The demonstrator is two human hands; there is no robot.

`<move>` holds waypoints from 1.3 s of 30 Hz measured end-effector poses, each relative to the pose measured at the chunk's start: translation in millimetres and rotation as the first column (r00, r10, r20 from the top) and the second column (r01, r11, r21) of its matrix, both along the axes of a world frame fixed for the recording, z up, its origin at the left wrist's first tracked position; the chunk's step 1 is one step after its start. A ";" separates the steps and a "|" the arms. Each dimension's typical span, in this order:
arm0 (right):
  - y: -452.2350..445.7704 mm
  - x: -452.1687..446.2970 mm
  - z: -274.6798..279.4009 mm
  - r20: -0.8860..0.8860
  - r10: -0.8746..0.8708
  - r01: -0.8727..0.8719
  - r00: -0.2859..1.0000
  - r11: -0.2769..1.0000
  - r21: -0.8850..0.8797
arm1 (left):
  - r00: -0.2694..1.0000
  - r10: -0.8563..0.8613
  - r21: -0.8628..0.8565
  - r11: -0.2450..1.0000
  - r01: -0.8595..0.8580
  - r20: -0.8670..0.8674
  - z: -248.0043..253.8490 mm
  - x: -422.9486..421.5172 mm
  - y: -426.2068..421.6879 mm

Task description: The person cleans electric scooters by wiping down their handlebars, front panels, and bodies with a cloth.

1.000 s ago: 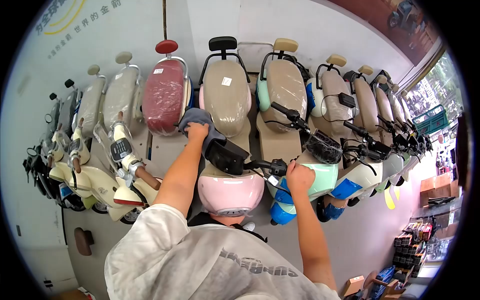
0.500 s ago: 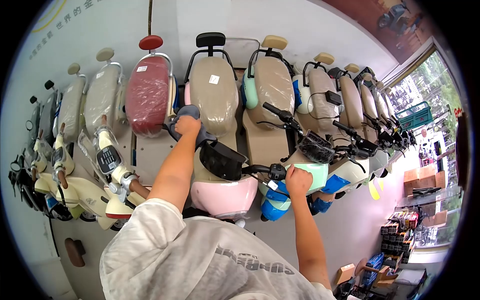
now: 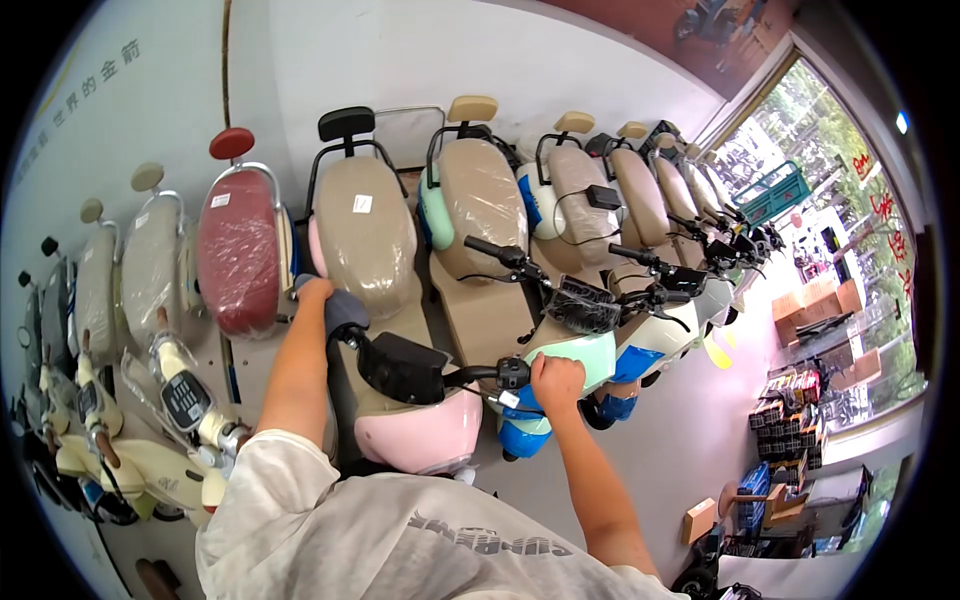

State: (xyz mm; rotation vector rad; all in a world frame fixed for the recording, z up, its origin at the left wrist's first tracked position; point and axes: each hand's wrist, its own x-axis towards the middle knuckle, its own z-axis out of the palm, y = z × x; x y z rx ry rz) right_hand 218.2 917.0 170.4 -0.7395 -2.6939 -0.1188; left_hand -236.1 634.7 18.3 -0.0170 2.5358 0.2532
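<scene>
My left hand [image 3: 316, 292] grips a grey-blue cloth [image 3: 343, 312] over the left handlebar end of a pink scooter [image 3: 420, 432]. Fingers of my right hand [image 3: 557, 382] are wrapped round the scooter's right handlebar grip, which the hand mostly hides. Between my hands lies the black dashboard [image 3: 403, 368]. Beyond it is the scooter's beige seat [image 3: 366, 240], with a white label, clear wrap and a black backrest [image 3: 346, 123].
A scooter with a red seat [image 3: 238, 255] stands to the left, cream scooters further left. A mint green scooter [image 3: 580, 358] is close on the right, with more behind it. Cardboard boxes [image 3: 808, 308] and a large window [image 3: 800, 130] are at the right.
The view has swung to the right, so the scooters sit further left. The cloth, spread wider earlier, is now bunched round the left handlebar end under my left hand. My right hand keeps its hold.
</scene>
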 end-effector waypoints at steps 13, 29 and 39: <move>-1.0 1.3 -2.0 -0.020 -0.013 0.013 1.000 1.000 -0.001 | 0.971 0.189 0.167 0.972 -0.164 -0.144 -24.9 -13.9 -19.4; -2.5 -0.1 -3.2 -0.041 -0.065 0.063 0.997 0.996 -0.057 | 0.953 0.132 0.242 0.968 -0.066 -0.271 -17.9 -1.9 -34.5; -3.5 -1.8 -4.1 0.023 -0.085 0.086 0.996 0.995 -0.051 | 0.789 0.508 0.348 0.850 -0.395 -0.346 15.7 91.8 -11.9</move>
